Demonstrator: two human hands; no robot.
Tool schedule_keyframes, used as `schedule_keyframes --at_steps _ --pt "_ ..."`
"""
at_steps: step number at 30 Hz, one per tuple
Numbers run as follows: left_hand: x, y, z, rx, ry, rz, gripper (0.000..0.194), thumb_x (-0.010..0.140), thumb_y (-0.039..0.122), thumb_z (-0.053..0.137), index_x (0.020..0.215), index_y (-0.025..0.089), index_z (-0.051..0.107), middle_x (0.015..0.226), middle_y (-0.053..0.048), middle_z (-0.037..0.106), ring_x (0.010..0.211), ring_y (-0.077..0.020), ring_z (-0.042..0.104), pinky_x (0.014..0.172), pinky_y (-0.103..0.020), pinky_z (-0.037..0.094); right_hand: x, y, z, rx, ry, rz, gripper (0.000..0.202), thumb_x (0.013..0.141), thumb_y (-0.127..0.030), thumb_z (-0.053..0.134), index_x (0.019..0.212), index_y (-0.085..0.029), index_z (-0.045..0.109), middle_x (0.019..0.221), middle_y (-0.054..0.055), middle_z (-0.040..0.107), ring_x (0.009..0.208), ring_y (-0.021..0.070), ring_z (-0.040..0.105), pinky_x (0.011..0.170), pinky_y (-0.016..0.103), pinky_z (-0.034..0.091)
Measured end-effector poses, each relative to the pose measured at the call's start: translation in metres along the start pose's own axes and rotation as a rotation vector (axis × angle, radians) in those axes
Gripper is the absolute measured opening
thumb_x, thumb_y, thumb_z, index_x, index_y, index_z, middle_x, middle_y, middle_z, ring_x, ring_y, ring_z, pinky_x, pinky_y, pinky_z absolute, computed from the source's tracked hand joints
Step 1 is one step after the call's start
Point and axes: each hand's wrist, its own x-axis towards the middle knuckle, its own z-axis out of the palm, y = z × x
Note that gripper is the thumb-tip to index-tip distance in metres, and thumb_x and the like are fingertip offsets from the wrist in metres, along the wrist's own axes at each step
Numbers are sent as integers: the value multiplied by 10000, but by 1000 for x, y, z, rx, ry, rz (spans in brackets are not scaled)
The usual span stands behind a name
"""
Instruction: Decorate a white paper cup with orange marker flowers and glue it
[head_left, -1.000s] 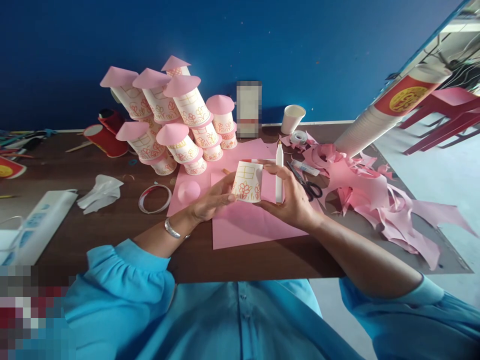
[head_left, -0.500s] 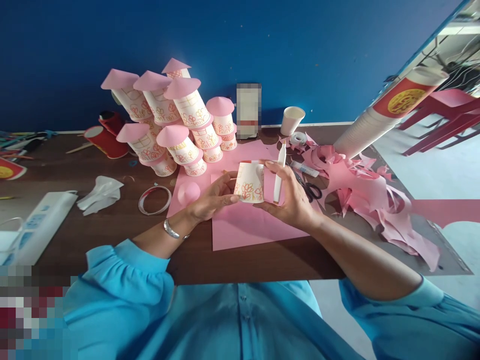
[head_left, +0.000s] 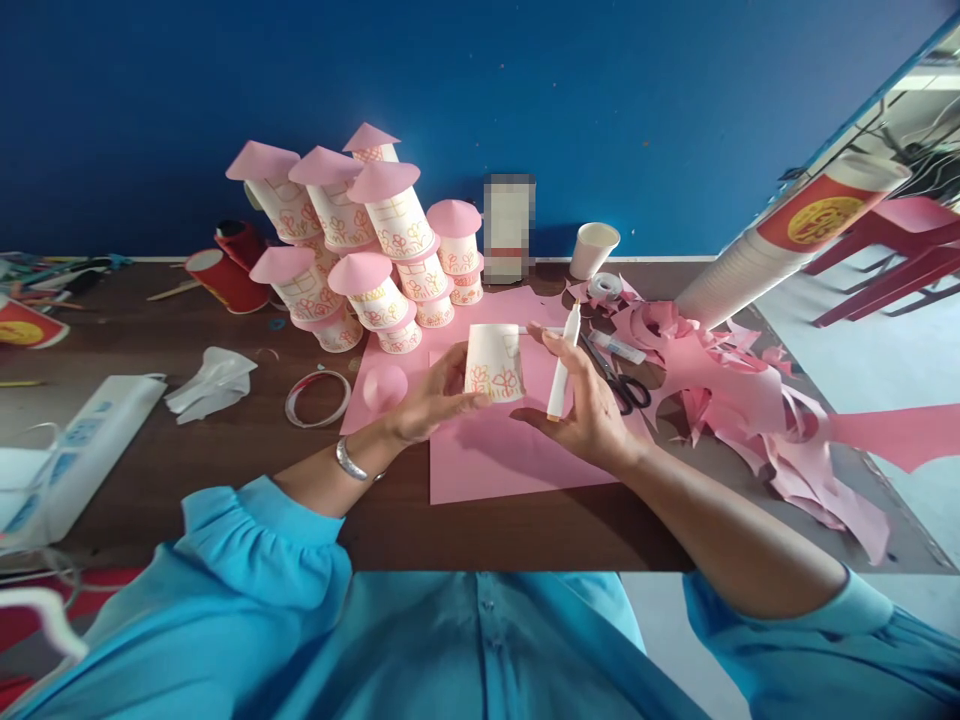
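Note:
A short white paper cup sits upside down in my left hand, whose thumb lies along its lower edge. Orange-red flowers with yellow stems are drawn round its wide rim, and a faint window outline shows at its right side. My right hand grips a white marker, tip up, with fingers spread just right of the cup. Both hands hover over a pink paper sheet. Left of them stand several cup towers with pink cone roofs, and a small pink cone lies on the paper.
Black scissors, a glue tube and pink scraps lie on the right. Behind are a white cup and a long cup stack. A tape roll, crumpled white wrap and power strip lie left.
The cup has turned in my left hand, its window outline now on the right side. My right fingers have come away from the cup, still holding the marker.

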Motion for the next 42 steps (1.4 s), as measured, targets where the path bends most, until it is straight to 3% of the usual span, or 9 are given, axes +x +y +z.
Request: schedule_keyframes --at_steps 4,7,14,22,27,32,35,42 --pt "1 1 -2 -155 31 12 513 860 449 772 1318 255 647 1224 -85 728 1120 -277 682 978 -433 556 -3 7 6 -4 -11 49 714 986 -331 665 1584 -241 287 1517 168 565 1408 317 572 1127 553 545" --pt "3 1 -2 -208 70 18 541 815 446 811 1296 257 651 1215 -81 734 1131 -287 683 963 -431 563 -6 14 14 -28 -21 21 632 977 -266 646 1534 -242 349 1474 154 602 1344 305 618 1069 529 579" --pt "3 5 -4 -61 129 31 663 753 449 864 1331 289 584 1335 -66 694 1269 -337 639 1048 -500 529 -14 26 30 -207 -182 -46 475 959 -140 533 1422 -213 457 1251 154 676 1117 303 662 862 471 618" --pt "12 19 -5 31 139 65 695 725 438 883 1315 234 577 1257 -105 707 1208 -320 635 998 -488 537 -18 25 30 -359 -198 -32 453 986 -85 387 1422 -177 468 985 94 710 903 229 679 763 335 575" --pt "11 34 -15 3 41 30 768 694 354 900 1376 233 569 1297 -111 684 1228 -301 613 1013 -459 524 -20 26 36 -410 -175 16 389 986 -100 402 1350 -165 522 993 112 737 850 221 698 673 289 535" --pt "-8 47 -26 63 -22 -2 731 731 345 854 1399 228 580 1309 -110 677 1223 -301 623 1026 -460 517 -21 26 39 -426 -179 54 353 972 -101 419 1294 -135 561 1049 160 754 866 229 716 631 276 519" --pt "-18 41 -31 163 35 27 759 747 380 829 1438 245 546 1328 -113 667 1221 -305 634 1039 -490 527 -19 24 38 -430 -186 69 338 979 -124 434 1288 -136 570 1071 170 761 899 235 722 635 274 525" --pt "-24 6 -34 535 205 110 862 660 418 895 1398 215 499 1331 -157 625 1157 -313 678 1004 -524 571 -17 21 38 -442 -199 115 311 1017 -195 435 1294 -161 571 1112 154 766 925 230 728 646 270 521"
